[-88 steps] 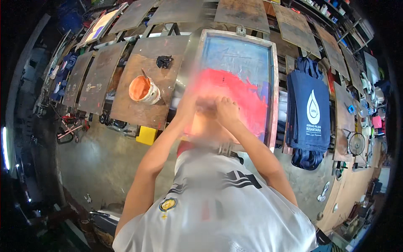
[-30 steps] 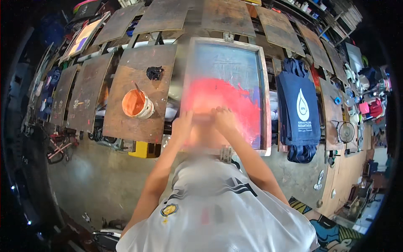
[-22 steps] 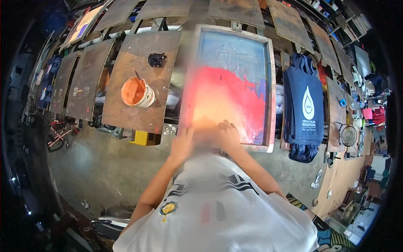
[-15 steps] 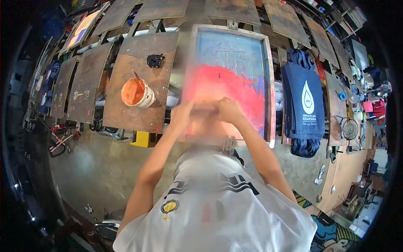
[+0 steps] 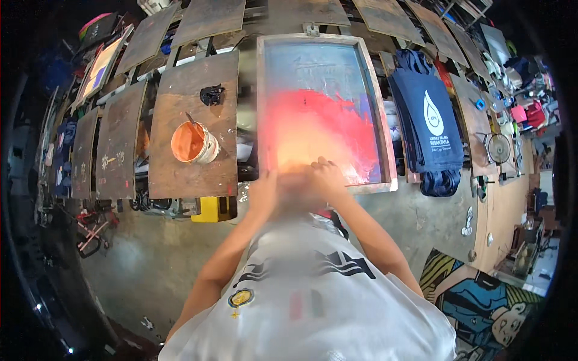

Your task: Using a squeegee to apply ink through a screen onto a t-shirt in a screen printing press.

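while red ink (image 5: 313, 114) lies on a framed screen (image 5: 313, 63), left hand (image 5: 263, 191), right hand (image 5: 329, 180) at its near end — grasp unclear

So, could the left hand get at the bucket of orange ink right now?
Probably yes: the bucket of orange ink stands on the wooden board to the left of the left hand, and nothing visible stands between them. A blur beside the hand hides whether it would first have to let something go.
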Demonstrator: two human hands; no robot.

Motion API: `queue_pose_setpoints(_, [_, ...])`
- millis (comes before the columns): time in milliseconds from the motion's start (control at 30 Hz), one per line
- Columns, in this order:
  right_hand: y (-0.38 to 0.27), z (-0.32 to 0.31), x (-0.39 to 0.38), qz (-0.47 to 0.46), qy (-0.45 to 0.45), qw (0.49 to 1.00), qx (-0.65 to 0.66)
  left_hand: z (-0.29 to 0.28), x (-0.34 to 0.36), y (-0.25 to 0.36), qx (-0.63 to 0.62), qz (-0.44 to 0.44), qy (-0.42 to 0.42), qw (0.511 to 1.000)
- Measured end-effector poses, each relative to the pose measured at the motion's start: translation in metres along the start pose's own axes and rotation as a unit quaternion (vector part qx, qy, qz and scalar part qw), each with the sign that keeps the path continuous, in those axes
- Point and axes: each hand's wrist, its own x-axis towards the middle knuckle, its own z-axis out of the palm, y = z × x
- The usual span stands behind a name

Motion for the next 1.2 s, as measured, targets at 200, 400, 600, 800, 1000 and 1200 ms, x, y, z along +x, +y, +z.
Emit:
queue_pose_setpoints(200, [0.014, -0.031, 0.017, 0.082, -0.058, 0.994, 0.05, -0.025, 0.05, -0.002, -0.061, 0.026, -0.065, 0.996])
queue_pose_setpoints(400, [0.027, -0.011, 0.003, 0.223, 0.108, 0.96, 0.128, -0.053, 0.144, 0.029, -0.096, 0.29, -0.071, 0.95])
queue_pose_setpoints(600, [0.03, -0.015, 0.001, 0.334, 0.127, 0.919, 0.168, -0.013, 0.209, 0.057, 0.041, 0.374, -0.059, 0.925])
queue_pose_setpoints(800, [0.042, -0.006, 0.011, 0.358, 0.092, 0.919, 0.135, 0.003, 0.247, 0.07, 0.094, 0.417, -0.145, 0.892])
queue_pose_setpoints(1000, [0.062, -0.013, 0.046, 0.267, -0.006, 0.957, 0.114, -0.006, 0.23, 0.032, 0.064, 0.314, -0.126, 0.939])
queue_pose_setpoints(1200, [0.082, -0.014, 0.098, 0.069, -0.088, 0.985, 0.128, -0.012, 0.175, -0.009, -0.003, 0.158, -0.016, 0.987])
